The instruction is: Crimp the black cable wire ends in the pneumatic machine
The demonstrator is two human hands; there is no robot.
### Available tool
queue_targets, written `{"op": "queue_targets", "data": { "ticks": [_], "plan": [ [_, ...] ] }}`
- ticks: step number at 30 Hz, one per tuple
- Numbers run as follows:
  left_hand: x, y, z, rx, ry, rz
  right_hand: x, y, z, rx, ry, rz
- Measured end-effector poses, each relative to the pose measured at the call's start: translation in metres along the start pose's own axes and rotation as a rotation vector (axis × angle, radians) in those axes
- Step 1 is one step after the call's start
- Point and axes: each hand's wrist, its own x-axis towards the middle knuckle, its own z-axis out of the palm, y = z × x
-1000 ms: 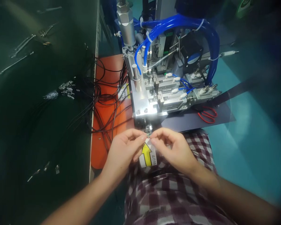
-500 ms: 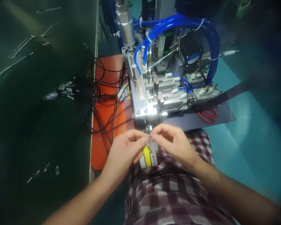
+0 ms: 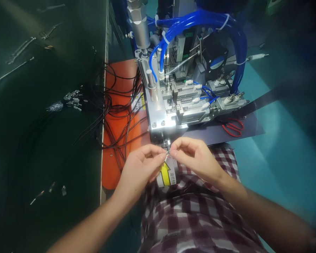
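In front of the machine (image 3: 163, 123), my left hand (image 3: 143, 163) and my right hand (image 3: 191, 154) meet with their fingertips almost touching. Both pinch thin wires (image 3: 168, 153), of which only a short light bit with a hint of red shows between the fingers. Most of what each hand grips is covered by the fingers. Just below them is a white label (image 3: 171, 178) with a yellow arrow (image 3: 165, 174). A small metal fixture (image 3: 166, 143) at the machine's front edge lies right behind the fingertips.
Black cables (image 3: 118, 109) lie over the orange board (image 3: 113, 179) on the left, their metal-tipped ends (image 3: 73, 100) bundled on the dark table (image 3: 76, 158). Blue air hoses (image 3: 200, 19) arch above the machine. Red-handled scissors (image 3: 234, 127) rest at the right. Small metal pieces (image 3: 64, 190) are scattered at left.
The view has shifted slightly. Both hands keep their pinch at the same spot, and a little more of the thin wires shows between the fingertips.
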Motion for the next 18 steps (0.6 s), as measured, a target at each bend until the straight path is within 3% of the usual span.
{"op": "queue_targets", "data": {
  "ticks": [4, 10, 18],
  "plan": [
    [-0.001, 0.002, 0.0, -0.006, -0.003, 0.006, 0.002, 0.003, -0.001, 0.067, -0.034, 0.051],
    [-0.002, 0.003, -0.002, -0.032, -0.087, -0.001, 0.011, 0.003, -0.011, 0.262, -0.238, 0.239],
    [-0.001, 0.004, -0.004, 0.002, -0.097, -0.031, 0.011, 0.0, -0.019, 0.163, -0.283, 0.191]
  ]
}}
